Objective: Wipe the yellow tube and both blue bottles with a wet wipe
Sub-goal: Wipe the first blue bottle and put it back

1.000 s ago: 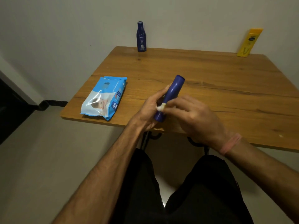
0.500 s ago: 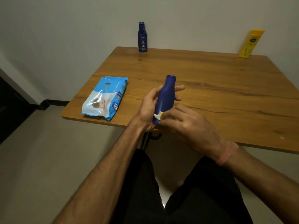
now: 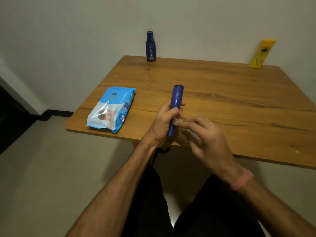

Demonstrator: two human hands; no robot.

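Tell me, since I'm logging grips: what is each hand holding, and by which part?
Left hand grips the blue bottle round its lower body. Right hand pinches the wet wipe in its fingers against the bottle.

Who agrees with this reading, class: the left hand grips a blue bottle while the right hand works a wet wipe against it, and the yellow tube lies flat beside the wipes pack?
Not quite. The head view shows the yellow tube standing at the table's far right corner against the wall, far from the wipes pack. The left hand does grip the blue bottle, and the right hand works the wet wipe.
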